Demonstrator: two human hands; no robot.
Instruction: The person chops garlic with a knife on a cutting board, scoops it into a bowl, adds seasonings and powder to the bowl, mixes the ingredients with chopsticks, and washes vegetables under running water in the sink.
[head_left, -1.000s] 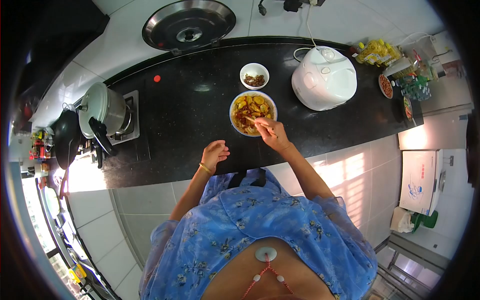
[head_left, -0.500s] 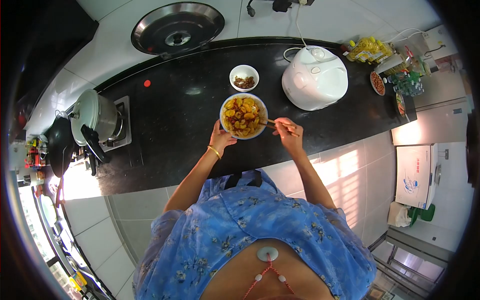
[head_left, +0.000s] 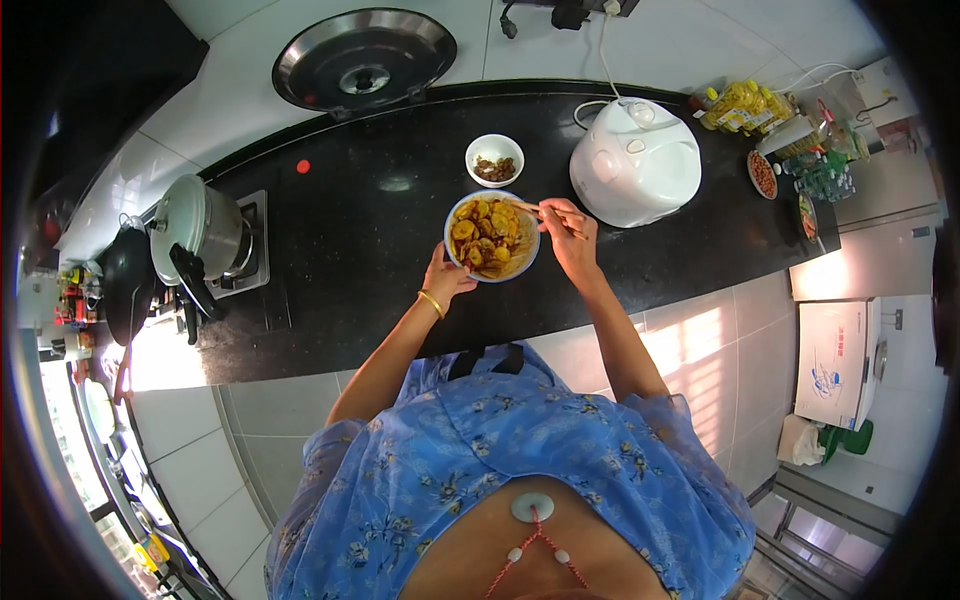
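Observation:
A white bowl with a blue rim (head_left: 530, 262) holds yellow, sauce-coated food slices (head_left: 488, 232) and stands on the black counter. My left hand (head_left: 447, 274), with a gold bangle at its wrist, grips the bowl's lower left side. In my right hand (head_left: 570, 236) is a pair of wooden chopsticks (head_left: 527, 206), held closed between the fingers. Their tips reach into the upper right part of the bowl among the slices. Just behind stands a smaller white bowl (head_left: 484, 150) with some brown bits at its bottom.
A white rice cooker (head_left: 640, 165) stands right of the bowls. To the left, a pressure cooker (head_left: 200, 235) sits on a gas stove (head_left: 258, 240). A large lid (head_left: 365, 60) leans on the wall. Oil bottles (head_left: 742, 105) and a dish of peanuts (head_left: 762, 175) are far right.
My right hand has moved up and slightly left, carrying the chopsticks from the bowl's right side to its upper right. The slices have shifted left, while my left hand keeps its grip.

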